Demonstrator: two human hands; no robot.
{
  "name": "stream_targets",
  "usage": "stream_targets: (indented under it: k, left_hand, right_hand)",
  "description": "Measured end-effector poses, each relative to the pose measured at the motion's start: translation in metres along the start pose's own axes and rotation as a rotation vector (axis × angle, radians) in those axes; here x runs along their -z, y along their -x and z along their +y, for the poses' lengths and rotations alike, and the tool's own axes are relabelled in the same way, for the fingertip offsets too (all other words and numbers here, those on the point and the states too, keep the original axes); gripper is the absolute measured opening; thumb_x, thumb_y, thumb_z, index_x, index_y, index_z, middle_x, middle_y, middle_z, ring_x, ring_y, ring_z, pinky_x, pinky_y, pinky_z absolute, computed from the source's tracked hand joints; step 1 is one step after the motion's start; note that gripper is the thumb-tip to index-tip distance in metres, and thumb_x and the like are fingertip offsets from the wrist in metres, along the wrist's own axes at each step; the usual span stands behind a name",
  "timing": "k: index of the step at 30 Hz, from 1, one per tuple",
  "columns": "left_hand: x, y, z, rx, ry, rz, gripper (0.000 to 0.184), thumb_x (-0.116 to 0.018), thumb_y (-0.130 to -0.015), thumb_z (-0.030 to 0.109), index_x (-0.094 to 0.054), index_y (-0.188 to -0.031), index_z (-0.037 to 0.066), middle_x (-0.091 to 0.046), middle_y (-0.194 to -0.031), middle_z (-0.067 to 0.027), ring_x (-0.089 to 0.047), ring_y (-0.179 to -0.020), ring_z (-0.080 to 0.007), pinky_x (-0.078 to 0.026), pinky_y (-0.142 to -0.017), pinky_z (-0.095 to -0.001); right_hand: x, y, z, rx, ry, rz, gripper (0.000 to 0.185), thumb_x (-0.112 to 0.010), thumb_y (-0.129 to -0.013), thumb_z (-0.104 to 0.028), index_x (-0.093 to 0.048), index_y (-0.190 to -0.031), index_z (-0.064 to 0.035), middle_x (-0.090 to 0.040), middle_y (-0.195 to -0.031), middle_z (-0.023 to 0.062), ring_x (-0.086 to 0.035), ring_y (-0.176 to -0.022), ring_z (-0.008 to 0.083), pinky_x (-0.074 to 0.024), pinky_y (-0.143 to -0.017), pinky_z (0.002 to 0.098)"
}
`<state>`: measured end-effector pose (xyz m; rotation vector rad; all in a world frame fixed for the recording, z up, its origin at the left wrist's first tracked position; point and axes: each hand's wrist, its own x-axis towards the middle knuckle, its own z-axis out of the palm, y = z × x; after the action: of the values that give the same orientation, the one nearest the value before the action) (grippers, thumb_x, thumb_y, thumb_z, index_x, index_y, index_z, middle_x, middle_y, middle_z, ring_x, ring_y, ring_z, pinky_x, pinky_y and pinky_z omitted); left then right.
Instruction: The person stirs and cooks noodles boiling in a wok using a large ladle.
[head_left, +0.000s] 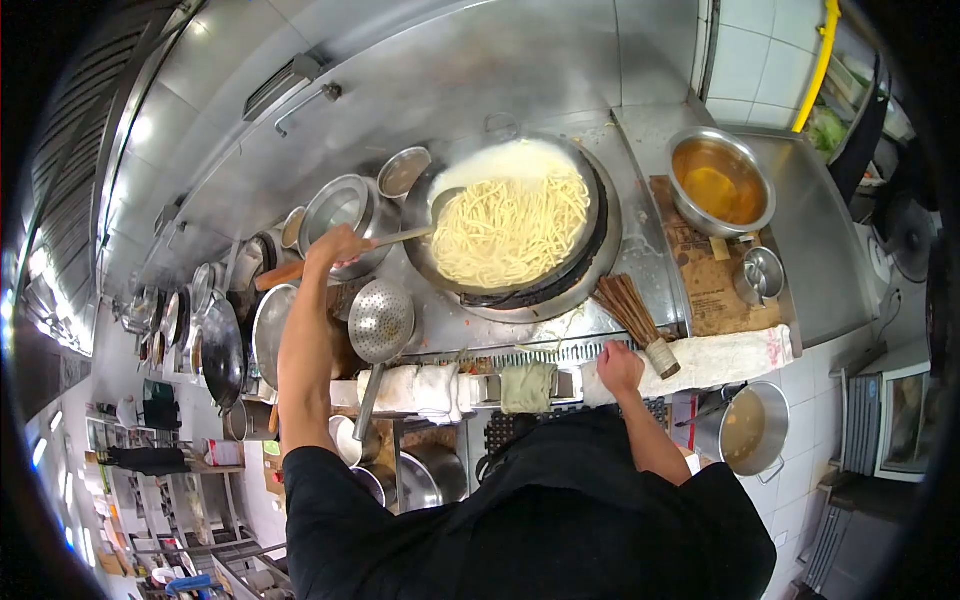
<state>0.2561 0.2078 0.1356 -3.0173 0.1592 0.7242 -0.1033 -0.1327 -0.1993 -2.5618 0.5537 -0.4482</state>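
My left hand is closed round the long handle of a ladle, whose wooden end sticks out to the left. The ladle's head dips into the left side of a large wok full of pale noodles in whitish liquid. My right hand is a closed fist resting on the white cloth at the counter's front edge; whether anything is in it is hidden. Just right of it lies a bamboo brush. A perforated skimmer lies below the wok, to its left.
A steel bowl of orange liquid and a small steel pot stand at the right on cardboard. Steel bowls sit left of the wok. A deep pot stands below the counter at right.
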Motion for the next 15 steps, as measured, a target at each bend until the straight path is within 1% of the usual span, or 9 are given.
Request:
stream_targets:
  k: [2,3,5,9,11,12,13,14,15]
  left_hand:
    - [-0.001,0.007,-0.008,-0.035,0.059,0.038,0.058,-0.068,-0.085,0.053,-0.058,-0.058,0.003,-0.051,-0.050,-0.0044,-0.047,-0.038,-0.0157,-0.035,-0.037,-0.0348]
    - [-0.001,0.012,-0.010,-0.030,0.058,0.035,0.058,-0.068,-0.085,0.053,-0.058,-0.058,0.003,-0.051,-0.050,-0.0044,-0.047,-0.038,-0.0157,-0.035,-0.037,-0.0348]
    - [0.006,0.023,-0.014,-0.027,0.001,0.132,0.058,-0.068,-0.086,0.052,-0.062,-0.062,-0.001,-0.062,-0.058,-0.0114,-0.060,-0.050,-0.0214,-0.046,-0.051,-0.0379]
    - [0.012,0.044,-0.010,-0.004,-0.033,0.149,0.061,-0.067,-0.085,0.054,-0.064,-0.063,-0.002,-0.063,-0.060,-0.0145,-0.064,-0.056,-0.0266,-0.049,-0.057,-0.0412]
    - [0.014,0.045,-0.014,-0.034,-0.138,0.196,0.061,-0.065,-0.085,0.056,-0.069,-0.069,-0.002,-0.066,-0.066,-0.0178,-0.069,-0.067,-0.0324,-0.051,-0.067,-0.0452]
    - [0.014,0.047,-0.016,-0.035,-0.138,0.194,0.061,-0.065,-0.085,0.056,-0.069,-0.069,-0.002,-0.066,-0.066,-0.0178,-0.069,-0.067,-0.0324,-0.051,-0.067,-0.0452]
    - [0.013,0.049,-0.018,-0.035,-0.154,0.215,0.060,-0.065,-0.084,0.057,-0.071,-0.074,-0.002,-0.068,-0.072,-0.0194,-0.069,-0.075,-0.0345,-0.051,-0.072,-0.0463]
    - [0.012,0.051,-0.019,-0.035,-0.171,0.237,0.060,-0.064,-0.084,0.058,-0.073,-0.080,-0.001,-0.070,-0.079,-0.0209,-0.070,-0.082,-0.0365,-0.051,-0.078,-0.0475]
    - [0.011,0.052,-0.020,-0.036,-0.172,0.234,0.060,-0.064,-0.084,0.058,-0.073,-0.080,-0.001,-0.070,-0.079,-0.0209,-0.070,-0.082,-0.0365,-0.051,-0.078,-0.0475]
  right_hand:
    - [0.000,0.001,0.001,-0.016,-0.003,-0.027,0.012,-0.061,-0.082,-0.019,-0.065,-0.087,-0.0089,-0.067,-0.083,0.0122,-0.065,-0.073,0.0348,-0.0508,-0.066,0.0472]
    - [0.000,0.001,0.001,-0.019,0.006,-0.030,0.012,-0.061,-0.082,-0.019,-0.065,-0.087,-0.0089,-0.067,-0.083,0.0121,-0.065,-0.073,0.0347,-0.0508,-0.066,0.0473]
    - [-0.001,-0.002,0.001,-0.022,0.013,-0.033,0.012,-0.061,-0.082,-0.019,-0.065,-0.087,-0.0089,-0.067,-0.083,0.0120,-0.065,-0.074,0.0347,-0.0508,-0.066,0.0474]
    - [-0.002,-0.001,0.003,-0.035,0.018,-0.070,0.012,-0.060,-0.082,-0.020,-0.065,-0.087,-0.0097,-0.067,-0.083,0.0120,-0.065,-0.073,0.0349,-0.0505,-0.065,0.0478]
    - [-0.001,-0.002,0.001,-0.037,0.016,-0.065,0.012,-0.060,-0.082,-0.020,-0.065,-0.087,-0.0100,-0.067,-0.084,0.0121,-0.065,-0.073,0.0350,-0.0504,-0.065,0.0480]
    - [0.001,-0.002,0.000,-0.019,0.020,-0.039,0.011,-0.060,-0.082,-0.020,-0.062,-0.083,-0.0091,-0.065,-0.081,0.0117,-0.065,-0.072,0.0340,-0.0506,-0.063,0.0470]
    - [0.002,-0.001,-0.001,-0.003,0.024,-0.012,0.011,-0.060,-0.083,-0.019,-0.059,-0.079,-0.0082,-0.063,-0.077,0.0113,-0.064,-0.070,0.0330,-0.0508,-0.062,0.0461]
    - [0.002,-0.002,-0.001,-0.006,0.024,-0.013,0.011,-0.060,-0.083,-0.019,-0.059,-0.079,-0.0082,-0.063,-0.077,0.0113,-0.064,-0.070,0.0330,-0.0508,-0.062,0.0461]
    - [0.001,-0.002,0.000,-0.002,0.032,-0.013,0.011,-0.060,-0.083,-0.019,-0.059,-0.079,-0.0081,-0.063,-0.078,0.0112,-0.065,-0.070,0.0328,-0.0508,-0.062,0.0460]
